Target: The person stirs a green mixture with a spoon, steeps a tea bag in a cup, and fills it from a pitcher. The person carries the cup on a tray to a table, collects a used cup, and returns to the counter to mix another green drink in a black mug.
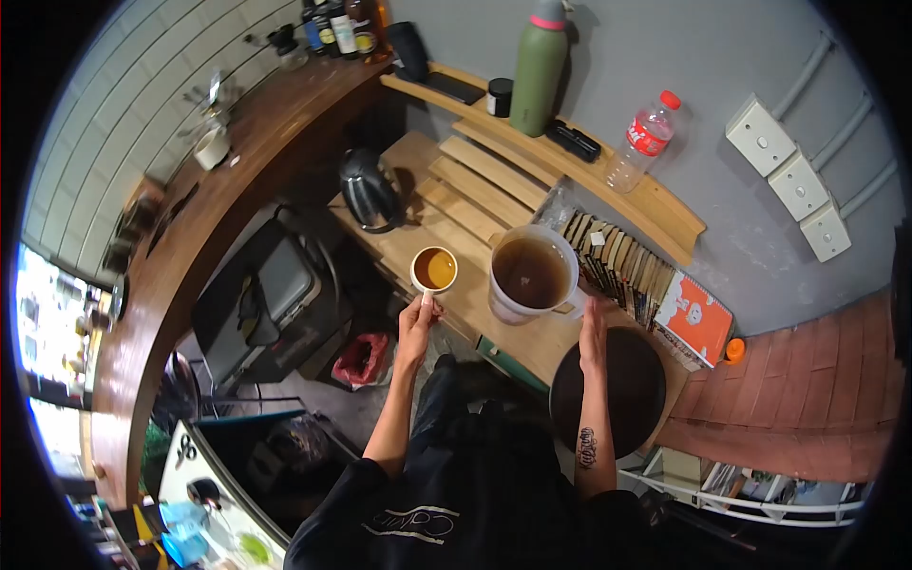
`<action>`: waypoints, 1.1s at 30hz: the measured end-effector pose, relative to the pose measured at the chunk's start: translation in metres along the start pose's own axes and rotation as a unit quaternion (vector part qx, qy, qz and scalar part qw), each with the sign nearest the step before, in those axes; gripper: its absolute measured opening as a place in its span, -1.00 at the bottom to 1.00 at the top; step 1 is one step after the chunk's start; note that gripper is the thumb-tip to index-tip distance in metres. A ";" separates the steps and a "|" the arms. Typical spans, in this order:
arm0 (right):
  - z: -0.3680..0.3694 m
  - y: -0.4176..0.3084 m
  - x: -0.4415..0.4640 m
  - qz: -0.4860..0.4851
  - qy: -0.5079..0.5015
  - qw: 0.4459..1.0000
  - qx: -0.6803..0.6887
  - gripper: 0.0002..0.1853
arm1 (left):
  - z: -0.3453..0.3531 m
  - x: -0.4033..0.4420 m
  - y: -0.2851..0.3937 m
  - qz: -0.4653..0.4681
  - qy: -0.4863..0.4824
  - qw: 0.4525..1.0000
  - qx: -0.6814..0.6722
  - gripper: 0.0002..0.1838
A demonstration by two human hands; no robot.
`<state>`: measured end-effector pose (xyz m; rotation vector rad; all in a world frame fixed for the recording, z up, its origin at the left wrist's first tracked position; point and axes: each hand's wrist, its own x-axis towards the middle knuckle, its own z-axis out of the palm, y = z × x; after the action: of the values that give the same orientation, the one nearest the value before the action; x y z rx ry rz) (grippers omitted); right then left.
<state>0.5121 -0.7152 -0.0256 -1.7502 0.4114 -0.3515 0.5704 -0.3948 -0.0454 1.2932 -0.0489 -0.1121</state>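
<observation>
Cup: small round white cup, amber liquid inside, over the front edge of the wooden tabletop.
Left hand: my left hand, fingers closed on the cup's handle.
Pitcher: big translucent plastic pitcher, brown liquid, right of cup; can't tell if it's resting or raised.
Right hand: my right hand, at the pitcher's handle; finger closure unclear.
Kettle: glossy black kettle, near tabletop's left corner.
Books: tight row of books, back edge.
</observation>
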 end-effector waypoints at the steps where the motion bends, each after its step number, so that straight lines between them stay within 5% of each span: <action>1: 0.004 -0.004 0.003 0.004 0.012 1.000 0.000 -0.48 | 0.001 0.013 0.000 -0.004 -0.012 1.000 0.001 -0.63; 10: 0.025 -0.005 0.027 0.142 0.059 0.975 0.161 -0.63 | -0.009 0.103 -0.015 -0.064 -0.116 0.986 0.102 -0.66; 12: 0.034 -0.009 0.026 0.114 0.142 0.969 0.167 -0.63 | -0.011 0.114 -0.016 -0.067 -0.146 0.980 0.115 -0.68; 19: 0.050 -0.011 0.018 0.113 0.192 0.969 0.108 -0.60 | -0.019 0.135 -0.010 -0.101 -0.215 0.967 0.091 -0.71; 22: 0.054 -0.017 0.014 0.111 0.139 0.979 0.104 -0.70 | -0.023 0.134 -0.008 -0.104 -0.239 0.962 0.084 -0.73; 24: 0.062 -0.020 0.016 0.082 0.176 0.978 0.079 -0.57 | -0.023 0.133 -0.006 -0.097 -0.247 0.959 0.102 -0.73; 33: 0.079 -0.045 0.020 0.041 0.164 0.985 0.022 -0.55 | -0.033 0.133 -0.004 -0.079 -0.249 0.960 0.101 -0.72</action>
<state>0.5689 -0.6475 0.0015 -1.6296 0.7036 -0.5879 0.7054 -0.3789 -0.0624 1.4447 -0.3968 -0.5821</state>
